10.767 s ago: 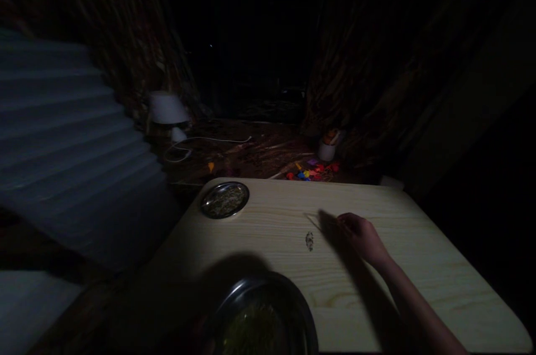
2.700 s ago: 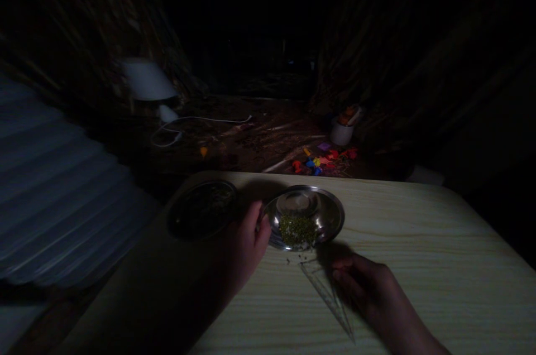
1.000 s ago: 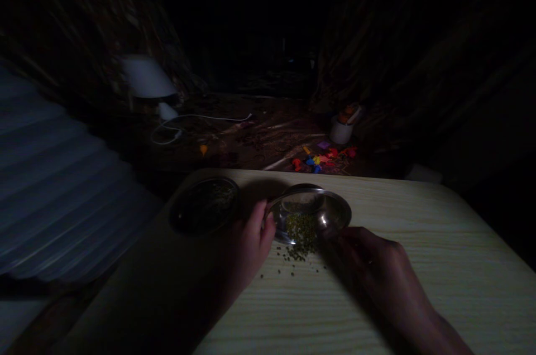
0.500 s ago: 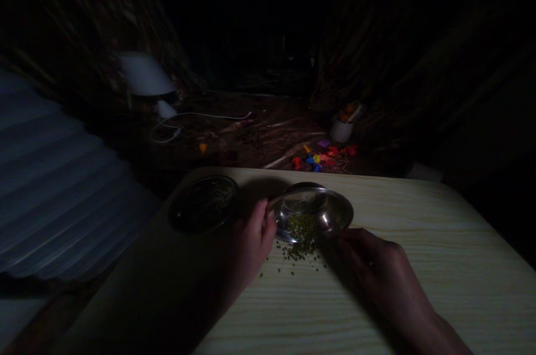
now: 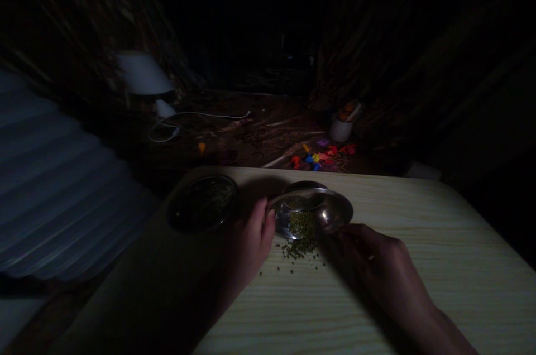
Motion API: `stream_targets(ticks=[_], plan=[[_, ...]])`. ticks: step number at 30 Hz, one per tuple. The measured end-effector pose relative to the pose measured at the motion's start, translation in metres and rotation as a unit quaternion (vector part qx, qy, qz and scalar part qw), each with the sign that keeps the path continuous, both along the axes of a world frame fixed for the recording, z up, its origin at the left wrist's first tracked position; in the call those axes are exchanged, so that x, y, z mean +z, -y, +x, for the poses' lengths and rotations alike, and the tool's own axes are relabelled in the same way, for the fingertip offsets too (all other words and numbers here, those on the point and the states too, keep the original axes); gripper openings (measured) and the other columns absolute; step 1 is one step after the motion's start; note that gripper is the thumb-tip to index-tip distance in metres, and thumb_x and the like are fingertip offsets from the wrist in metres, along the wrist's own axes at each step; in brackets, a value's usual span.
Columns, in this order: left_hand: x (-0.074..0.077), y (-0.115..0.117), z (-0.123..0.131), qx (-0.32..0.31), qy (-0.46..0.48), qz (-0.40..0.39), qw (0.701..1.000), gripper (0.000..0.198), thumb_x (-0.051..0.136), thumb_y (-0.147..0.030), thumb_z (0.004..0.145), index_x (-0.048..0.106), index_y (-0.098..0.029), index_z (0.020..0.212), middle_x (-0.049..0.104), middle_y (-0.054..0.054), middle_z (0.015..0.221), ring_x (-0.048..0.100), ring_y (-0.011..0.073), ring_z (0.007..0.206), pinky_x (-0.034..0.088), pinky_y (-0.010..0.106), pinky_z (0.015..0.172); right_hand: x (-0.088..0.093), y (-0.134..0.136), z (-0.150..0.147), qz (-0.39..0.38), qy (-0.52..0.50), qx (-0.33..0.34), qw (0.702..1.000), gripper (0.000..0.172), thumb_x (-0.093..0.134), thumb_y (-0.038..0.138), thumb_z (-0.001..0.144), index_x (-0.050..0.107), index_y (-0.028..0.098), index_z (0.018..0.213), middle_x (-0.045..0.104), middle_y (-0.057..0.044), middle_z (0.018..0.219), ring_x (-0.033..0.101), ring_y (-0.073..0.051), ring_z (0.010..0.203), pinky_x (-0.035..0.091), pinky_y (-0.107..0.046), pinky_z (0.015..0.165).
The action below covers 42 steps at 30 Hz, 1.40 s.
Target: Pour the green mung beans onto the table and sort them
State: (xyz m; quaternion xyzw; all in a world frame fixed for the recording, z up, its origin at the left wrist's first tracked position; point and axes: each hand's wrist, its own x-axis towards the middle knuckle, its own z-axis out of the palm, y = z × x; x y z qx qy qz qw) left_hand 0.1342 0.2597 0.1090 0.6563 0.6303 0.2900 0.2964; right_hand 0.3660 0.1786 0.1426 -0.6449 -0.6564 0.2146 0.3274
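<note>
Steel dish (image 5: 330,211) — tilted, round, shiny

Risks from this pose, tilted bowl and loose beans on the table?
1. The left hand tips the steel bowl toward the near edge, and green beans already spill over the rim; more tilt may dump the whole pile.
2. Loose beans lie scattered on the table; the right hand beside them could knock some away.
3. Dim light makes stray beans easy to miss.
</note>
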Motion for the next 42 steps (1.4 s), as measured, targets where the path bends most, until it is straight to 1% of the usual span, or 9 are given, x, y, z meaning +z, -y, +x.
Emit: stream_targets(ticks=[7, 17, 22, 24, 27, 31, 34, 38, 42], plan=[[0.001, 0.0, 0.0, 0.0, -0.015, 0.001, 1.0, 0.067, 0.025, -0.066, 0.082, 0.049, -0.026, 0.13, 0.062, 0.006, 0.109, 0.061, 0.0223, 0.095, 0.05, 0.033, 0.079, -0.004, 0.002, -0.001, -0.004, 0.006, 0.001, 1.0, 0.023, 0.055, 0.03, 0.092, 0.074, 0.024, 0.104, 0.081, -0.004, 0.088, 0.077, -0.021, 0.071, 0.054, -0.027, 0.06], [0.002, 0.001, 0.001, -0.003, 0.002, -0.005, 1.0, 0.06, 0.029, -0.061, 0.085, 0.047, -0.027, 0.13, 0.061, 0.005, 0.109, 0.062, 0.022, 0.095, 0.05, 0.036, 0.084, -0.006, 0.004, 0.0, -0.018, -0.008, 0.012, 1.0, 0.024, 0.053, 0.03, 0.093, 0.073, 0.025, 0.105, 0.081, -0.004, 0.092, 0.078, -0.022, 0.076, 0.056, -0.027, 0.063], [-0.005, 0.0, -0.002, -0.018, 0.006, 0.113, 0.993, 0.048, 0.033, -0.062, 0.093, 0.054, -0.03, 0.123, 0.063, -0.002, 0.101, 0.063, 0.0139, 0.086, 0.053, 0.023, 0.076, -0.01, 0.006, 0.002, -0.025, -0.016, 0.014, 0.999, 0.025, 0.052, 0.029, 0.093, 0.073, 0.024, 0.106, 0.081, -0.005, 0.093, 0.078, -0.022, 0.077, 0.058, -0.027, 0.065], [-0.008, 0.0, -0.003, -0.015, 0.004, 0.1, 0.995, 0.053, 0.029, -0.066, 0.093, 0.052, -0.032, 0.125, 0.063, -0.003, 0.1, 0.064, 0.0135, 0.084, 0.053, 0.024, 0.075, -0.01, 0.007, 0.002, -0.024, -0.013, 0.013, 1.0, 0.026, 0.052, 0.029, 0.092, 0.073, 0.024, 0.106, 0.081, -0.005, 0.093, 0.078, -0.022, 0.076, 0.058, -0.027, 0.065], [-0.01, -0.001, -0.003, -0.008, 0.002, 0.029, 1.0, 0.069, 0.023, -0.076, 0.085, 0.048, -0.032, 0.132, 0.062, 0.001, 0.107, 0.063, 0.0196, 0.094, 0.054, 0.031, 0.081, -0.009, 0.009, 0.003, -0.021, -0.011, 0.016, 1.0, 0.025, 0.052, 0.028, 0.092, 0.074, 0.023, 0.104, 0.081, -0.005, 0.092, 0.078, -0.021, 0.075, 0.058, -0.026, 0.064], [-0.011, 0.0, -0.004, -0.012, 0.006, 0.058, 0.998, 0.062, 0.027, -0.075, 0.088, 0.049, -0.035, 0.131, 0.062, -0.002, 0.107, 0.062, 0.0171, 0.095, 0.05, 0.028, 0.08, -0.009, 0.01, 0.004, -0.017, -0.013, 0.02, 1.0, 0.025, 0.053, 0.028, 0.092, 0.074, 0.023, 0.104, 0.081, -0.005, 0.09, 0.078, -0.021, 0.075, 0.057, -0.024, 0.064], [-0.011, 0.001, -0.004, -0.008, 0.001, 0.029, 1.0, 0.063, 0.028, -0.072, 0.088, 0.047, -0.033, 0.132, 0.062, 0.002, 0.11, 0.062, 0.0195, 0.099, 0.049, 0.031, 0.083, -0.011, 0.011, 0.005, -0.019, -0.012, 0.021, 1.0, 0.025, 0.054, 0.028, 0.092, 0.075, 0.022, 0.104, 0.081, -0.006, 0.089, 0.078, -0.021, 0.074, 0.058, -0.024, 0.063], [-0.012, 0.003, -0.004, -0.009, 0.018, 0.057, 0.998, 0.06, 0.032, -0.069, 0.088, 0.048, -0.03, 0.131, 0.063, 0.0, 0.108, 0.063, 0.0176, 0.096, 0.05, 0.029, 0.079, -0.012, 0.014, 0.006, -0.015, -0.008, 0.021, 1.0, 0.026, 0.054, 0.026, 0.091, 0.075, 0.021, 0.105, 0.081, -0.006, 0.089, 0.077, -0.021, 0.072, 0.058, -0.025, 0.062], [-0.013, 0.003, -0.004, -0.01, 0.012, 0.034, 0.999, 0.063, 0.03, -0.067, 0.086, 0.047, -0.029, 0.133, 0.062, 0.003, 0.111, 0.061, 0.0212, 0.101, 0.05, 0.034, 0.083, -0.013, 0.017, 0.007, -0.012, -0.006, 0.017, 1.0, 0.027, 0.053, 0.029, 0.092, 0.075, 0.02, 0.104, 0.081, -0.006, 0.088, 0.077, -0.021, 0.07, 0.057, -0.026, 0.061]])
